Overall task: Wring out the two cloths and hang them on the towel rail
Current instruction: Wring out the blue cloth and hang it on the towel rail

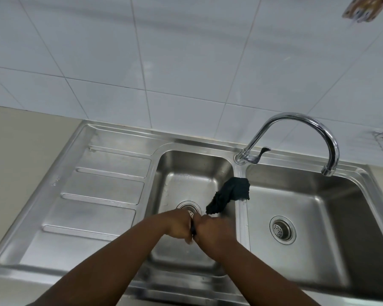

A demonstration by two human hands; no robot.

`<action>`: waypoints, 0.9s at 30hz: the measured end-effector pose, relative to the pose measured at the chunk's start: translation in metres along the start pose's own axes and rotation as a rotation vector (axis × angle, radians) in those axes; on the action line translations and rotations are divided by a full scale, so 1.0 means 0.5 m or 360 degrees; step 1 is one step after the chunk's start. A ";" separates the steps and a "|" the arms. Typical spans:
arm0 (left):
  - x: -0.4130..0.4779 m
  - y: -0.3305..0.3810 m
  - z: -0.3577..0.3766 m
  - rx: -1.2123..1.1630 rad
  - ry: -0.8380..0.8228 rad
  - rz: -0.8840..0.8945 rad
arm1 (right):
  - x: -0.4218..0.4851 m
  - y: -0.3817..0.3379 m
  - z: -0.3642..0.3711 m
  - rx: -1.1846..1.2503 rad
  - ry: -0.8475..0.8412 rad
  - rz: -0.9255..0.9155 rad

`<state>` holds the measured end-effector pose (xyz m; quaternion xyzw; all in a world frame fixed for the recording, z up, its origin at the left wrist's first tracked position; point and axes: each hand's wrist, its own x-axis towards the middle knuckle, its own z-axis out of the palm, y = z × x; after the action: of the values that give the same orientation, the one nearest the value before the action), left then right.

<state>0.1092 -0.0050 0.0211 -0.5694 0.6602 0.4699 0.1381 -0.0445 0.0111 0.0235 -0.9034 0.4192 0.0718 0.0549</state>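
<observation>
Both hands — left hand (178,225) and right hand (212,228) — I read as clamped together on one dark twisted cloth (193,228) above the small steel basin (186,164); the second dark cloth (229,195), draped over the divider, risks sliding off if knocked.

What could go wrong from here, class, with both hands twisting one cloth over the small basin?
1. The second dark cloth draped over the divider could slip into a basin if bumped.
2. The left hand and right hand hide nearly all of the wrung cloth; an end could slip free.
</observation>
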 end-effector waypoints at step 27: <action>-0.058 0.037 -0.014 0.1103 0.0771 0.0339 | 0.035 0.005 -0.077 0.0914 -0.0716 0.0518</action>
<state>0.1046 0.0057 0.0540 -0.5119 0.8473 0.0852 0.1129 -0.0322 -0.0098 0.0582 -0.7348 0.5373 0.1556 0.3837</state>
